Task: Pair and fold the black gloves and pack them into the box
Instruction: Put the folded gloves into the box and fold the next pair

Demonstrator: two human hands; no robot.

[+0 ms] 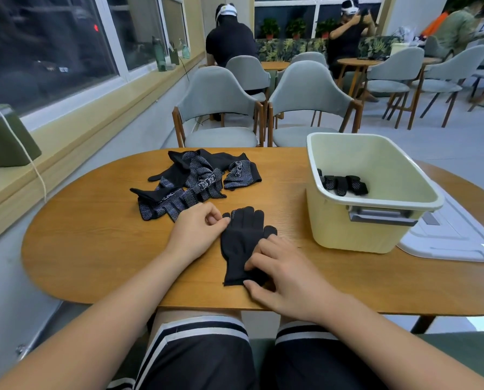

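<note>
Wood table [94, 249]: L hand [198, 228] curled, pinching glove [243, 237] edge; R hand [283, 267], nearly flat, presses its cuff. Glove pile [190, 181] behind, box [361, 235] at right.

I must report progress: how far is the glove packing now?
Done: a folded bundle of gloves lies in the box. In hand: the left hand pinches and the right hand presses a flat glove on the table. Left: the loose pile behind it.

One desk [94, 249] carries one cream box [376, 237], one white lid [454, 240], one flat black glove [241, 243] and one tangled glove heap [190, 181], number unclear. One folded bundle [345, 184] lies inside the box. Two grey chairs [218, 99] stand far.
</note>
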